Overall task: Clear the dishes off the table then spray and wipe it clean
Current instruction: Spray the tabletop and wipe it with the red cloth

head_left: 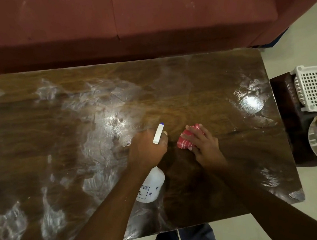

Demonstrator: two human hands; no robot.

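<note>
While our left hand (147, 149) grips the white plastic spray bottle (151, 184) above the glossy brown wooden table (198, 79), our right hand (202, 144) presses the bunched red-and-white checked cloth (188, 139) flat near centre. We judge overlapping strokes toward the wet, streaky patches work best; dishes sit off-table.

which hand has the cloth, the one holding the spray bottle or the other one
The right hand has it, pressing the red and white cloth flat on the table. The left hand grips the white spray bottle.
</note>
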